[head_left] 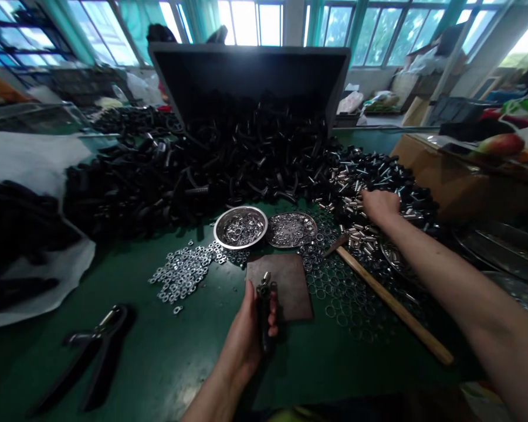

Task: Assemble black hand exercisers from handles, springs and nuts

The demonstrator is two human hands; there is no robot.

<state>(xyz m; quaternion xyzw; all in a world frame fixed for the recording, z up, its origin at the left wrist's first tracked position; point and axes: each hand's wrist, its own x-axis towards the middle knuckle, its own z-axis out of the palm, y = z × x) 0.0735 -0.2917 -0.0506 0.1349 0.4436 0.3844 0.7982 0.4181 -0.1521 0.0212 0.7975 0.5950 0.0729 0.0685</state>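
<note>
My left hand (246,328) is wrapped round a black handle part (264,316) with a small metal piece at its top, held over the front of a brown square plate (293,287). My right hand (381,206) reaches to the right into a heap of small silver cylinders and black-headed bolts (382,170). Its fingers point down into the heap, and whatever they hold is hidden. Near the plate stand a round steel bowl (240,241) of small metal parts and an oval tray (292,230) of similar parts.
A hammer (391,302) lies right of the plate across loose rings (334,287). Metal links (182,272) and an assembled black hand grip (99,351) lie left. Behind are piled black handles (246,158) and a tipped bin (250,50); a cardboard box (440,176) stands right.
</note>
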